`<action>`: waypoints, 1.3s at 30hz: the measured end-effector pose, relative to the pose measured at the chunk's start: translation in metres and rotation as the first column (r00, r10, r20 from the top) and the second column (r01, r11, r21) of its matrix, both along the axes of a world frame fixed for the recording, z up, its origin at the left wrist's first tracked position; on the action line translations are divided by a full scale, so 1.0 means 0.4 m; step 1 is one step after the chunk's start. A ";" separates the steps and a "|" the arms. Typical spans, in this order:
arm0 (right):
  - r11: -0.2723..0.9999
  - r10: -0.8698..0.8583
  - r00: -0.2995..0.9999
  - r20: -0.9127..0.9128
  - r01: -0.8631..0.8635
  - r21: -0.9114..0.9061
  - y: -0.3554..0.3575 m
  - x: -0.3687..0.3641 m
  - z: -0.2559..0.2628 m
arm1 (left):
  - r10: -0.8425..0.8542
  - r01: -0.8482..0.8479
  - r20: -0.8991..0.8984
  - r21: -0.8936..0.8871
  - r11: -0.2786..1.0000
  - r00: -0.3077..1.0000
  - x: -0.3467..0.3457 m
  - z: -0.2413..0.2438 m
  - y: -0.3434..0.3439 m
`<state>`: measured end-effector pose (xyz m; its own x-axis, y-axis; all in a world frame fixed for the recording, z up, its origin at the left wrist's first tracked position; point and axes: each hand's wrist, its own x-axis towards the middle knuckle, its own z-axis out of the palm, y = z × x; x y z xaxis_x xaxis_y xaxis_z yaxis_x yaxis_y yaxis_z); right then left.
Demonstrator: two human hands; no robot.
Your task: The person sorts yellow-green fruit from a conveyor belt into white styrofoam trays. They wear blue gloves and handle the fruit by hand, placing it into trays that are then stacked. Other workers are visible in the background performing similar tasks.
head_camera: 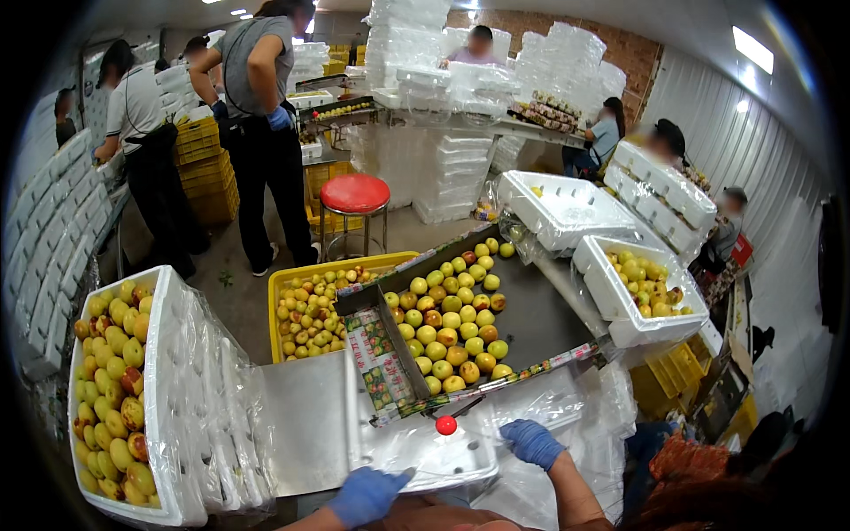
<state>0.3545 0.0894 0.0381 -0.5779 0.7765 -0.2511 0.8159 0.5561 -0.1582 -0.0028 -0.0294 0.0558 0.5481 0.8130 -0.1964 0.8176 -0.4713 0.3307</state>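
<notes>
A white foam box point(425, 458) lined with clear plastic film sits right in front of me, partly under the end of a sorting tray point(544, 299). My left hand point(368, 494), in a blue glove, rests at the box's near edge with one finger stretched along the rim. At the right side of the box is my right hand point(533, 443), also gloved, its fingers curled by the film; whether they pinch it is hidden. Rows of yellow-green jujubes point(451, 322) lie on the dark tray. Below its near wall is a red ball knob point(445, 425).
A foam box of jujubes point(116, 391) stands tilted at left, beside a metal plate point(305, 418). Beyond is a yellow crate point(275, 312) of jujubes. Foam boxes point(641, 292) line the right. A red stool point(355, 194) and several people stand or sit farther back.
</notes>
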 end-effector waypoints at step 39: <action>0.984 0.026 0.931 0.364 -0.089 0.157 0.598 -0.414 0.280 | 0.299 -0.403 0.332 0.312 0.861 0.895 -0.197 0.016 -0.054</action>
